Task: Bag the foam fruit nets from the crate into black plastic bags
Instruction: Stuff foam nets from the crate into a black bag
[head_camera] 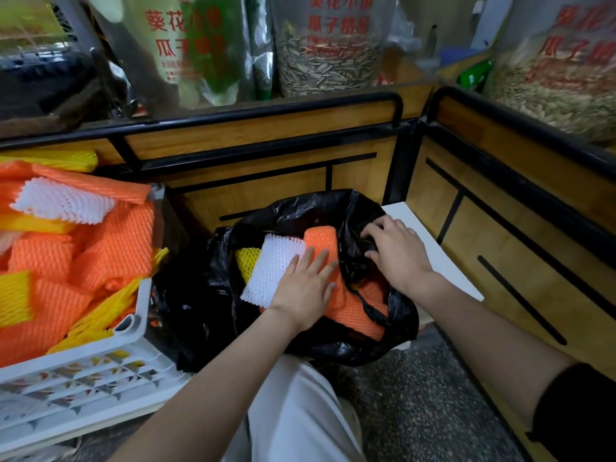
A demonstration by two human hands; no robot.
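A black plastic bag (pixel 206 295) stands open in the middle, holding a white foam net (pixel 270 271), an orange net (pixel 353 308) and a yellow one (pixel 246 261). My left hand (pixel 303 288) lies flat on the white and orange nets inside the bag, fingers straight, pressing them down. My right hand (pixel 393 251) grips the bag's right rim with curled fingers. At the left, a white plastic crate (pixel 100 371) is heaped with orange, yellow and white foam nets (pixel 110 251).
A wooden display stand with black metal rails (pixel 266 128) runs behind and along the right. Large clear sacks of sunflower seeds (pixel 326 55) stand on it. A white board (pixel 430 248) lies under the bag. Speckled floor (pixel 416 405) and my light trouser leg (pixel 293 411) are below.
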